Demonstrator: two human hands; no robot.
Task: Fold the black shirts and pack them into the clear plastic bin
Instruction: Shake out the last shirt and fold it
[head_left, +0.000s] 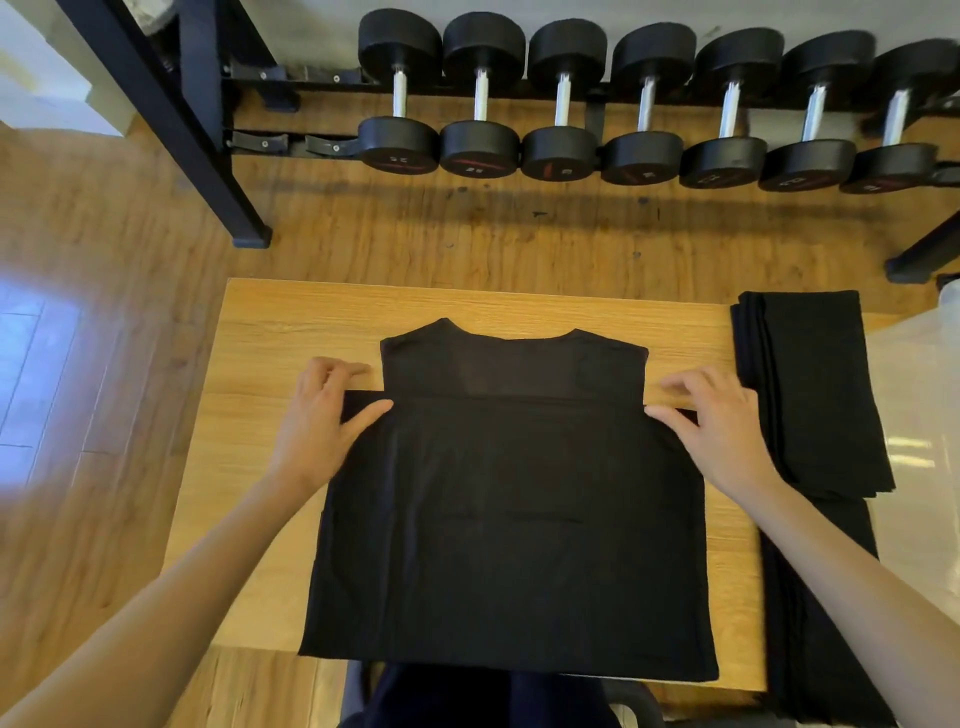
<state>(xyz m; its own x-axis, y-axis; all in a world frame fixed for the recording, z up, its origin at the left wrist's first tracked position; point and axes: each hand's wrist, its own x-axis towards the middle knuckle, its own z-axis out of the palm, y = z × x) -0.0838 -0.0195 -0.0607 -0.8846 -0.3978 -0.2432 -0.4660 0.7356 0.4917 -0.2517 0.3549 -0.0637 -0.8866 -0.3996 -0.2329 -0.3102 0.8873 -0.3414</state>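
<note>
A black shirt (511, 499) lies flat on the small wooden table (270, 332), collar pointing away from me, its hem hanging over the near edge. The lower part is folded up over the chest, and its top edge runs between my hands. My left hand (324, 415) pinches the left corner of that folded edge. My right hand (714, 415) pinches the right corner. A stack of folded black shirts (815, 384) sits at the table's right edge. The clear plastic bin (914, 395) stands just right of that stack, partly cut off by the frame.
A rack of black dumbbells (644, 104) lines the wall beyond the table, with black rack legs (208, 156) on the wooden floor. More black cloth (821, 613) hangs off the table's right near side. A dark chair shows under the near edge.
</note>
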